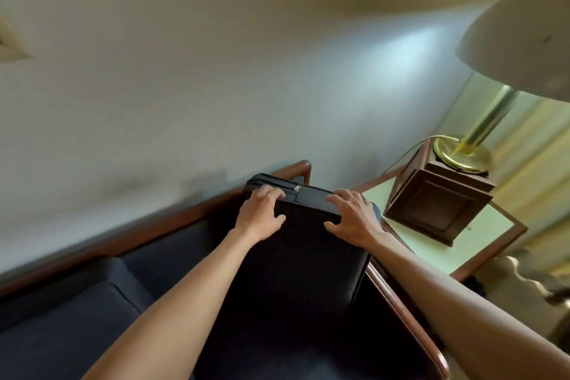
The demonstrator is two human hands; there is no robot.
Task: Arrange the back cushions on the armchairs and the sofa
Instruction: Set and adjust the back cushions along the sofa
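Both hands on the back cushion

The left hand (260, 210) and right hand (354, 214) grip the top edge of the dark back cushion (296, 271), upright at the sofa's (77, 302) right end. No readable writing.

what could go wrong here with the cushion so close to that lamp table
1. Both hands, left hand and right hand, hold only the top edge of the dark back cushion, so it may sag or lean instead of seating flat against the sofa's wooden frame.
2. The right elbow swings near the side table; a bump might rock the brass lamp.
3. The zipper faces up and may stay visible.
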